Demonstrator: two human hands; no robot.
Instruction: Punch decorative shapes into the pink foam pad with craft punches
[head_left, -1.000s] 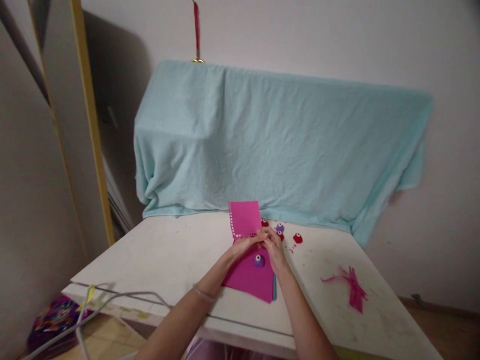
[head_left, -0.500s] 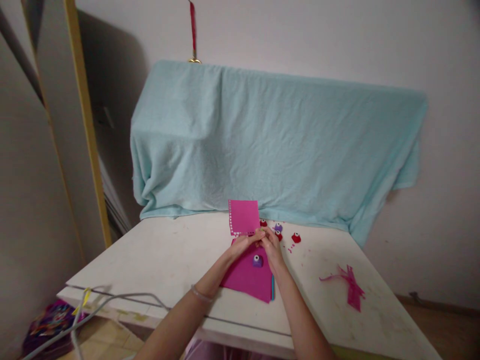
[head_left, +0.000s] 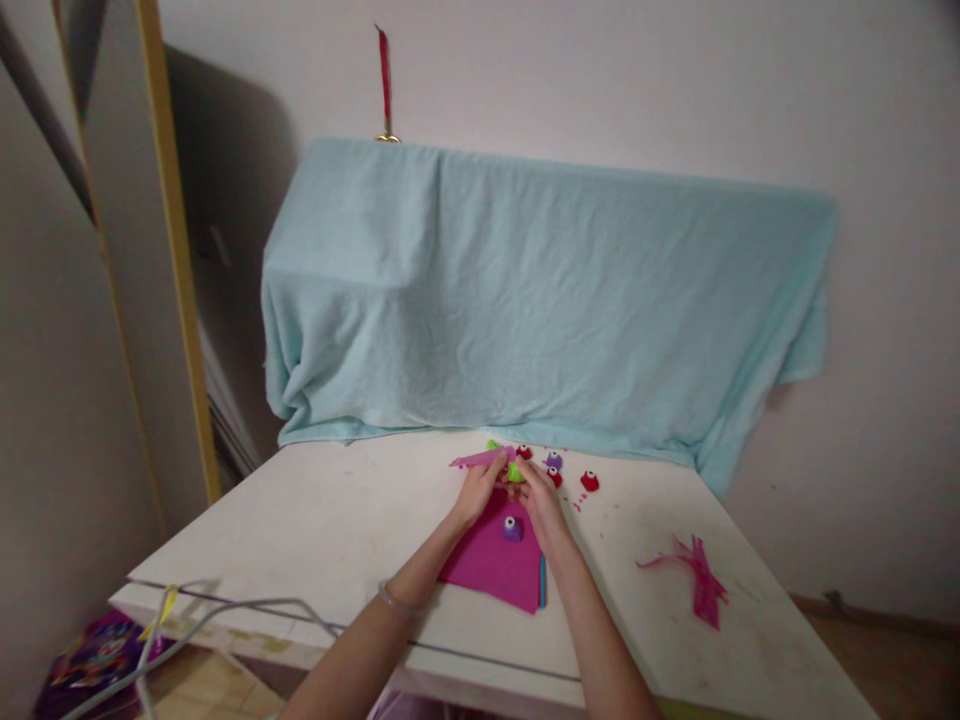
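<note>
My left hand (head_left: 478, 490) pinches a pink paper sheet (head_left: 477, 459), now tilted so it shows nearly edge-on. In the earlier picture small holes run along two of its sides. Fingers of my right hand (head_left: 540, 490) close around a bright green paper punch (head_left: 515, 471), right beside the sheet. Whether the sheet sits in the punch's slot I cannot tell. Below my hands lies a stack of magenta paper (head_left: 491, 565) with blue edges showing at its right. A purple punch (head_left: 511, 529) with a white button stands on the stack.
Beyond my right hand stand red punches (head_left: 590, 481) and another purple punch (head_left: 553, 460), with pink paper bits around them. Pink paper scraps (head_left: 703, 585) lie at the right. A light blue cloth (head_left: 555, 300) hangs behind the white table (head_left: 337, 530). Grey cables (head_left: 247, 603) cross the front left edge.
The pink sheet has tipped from facing me to nearly flat, with my left hand on its near edge. The green punch now shows between my hands.
</note>
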